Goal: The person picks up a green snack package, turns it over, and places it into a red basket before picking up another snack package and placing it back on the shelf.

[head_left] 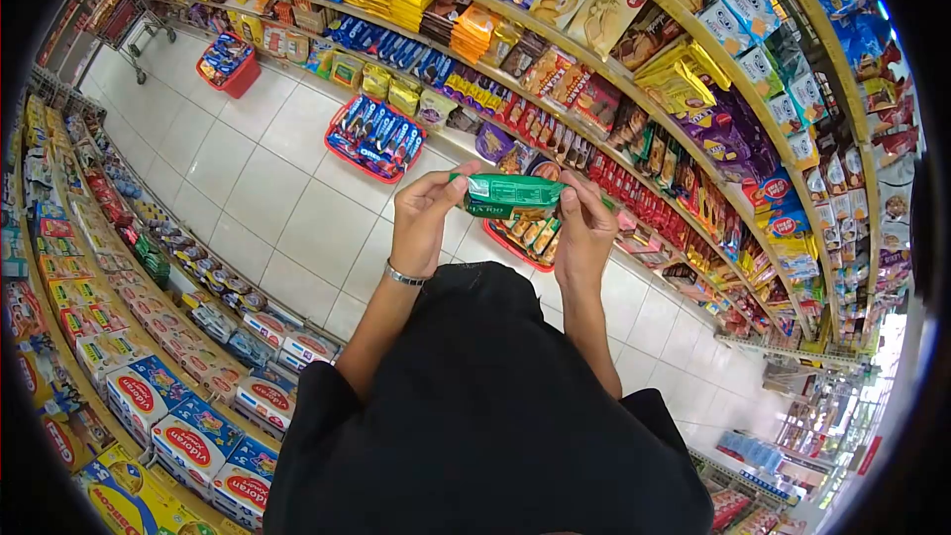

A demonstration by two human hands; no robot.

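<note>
Stretched between both hands is a long green snack packet (515,192) with white print on its upward face. My left hand (426,213) pinches its left end between thumb and fingers, and a metal watch band (406,277) circles that wrist. The packet's right end is gripped by my right hand (584,230). Below the packet, partly hidden by it and by my clothing, a red basket (517,256) on the floor holds several wrapped snacks (538,235).
Biscuit shelves (584,45) curve along the right and top. Another red basket (381,175) with blue Oreo packs and a further red basket (236,82) stand on the tiled floor (267,188). Shelves of boxes (183,441) line the left. A wheeled trolley (124,25) is at far left.
</note>
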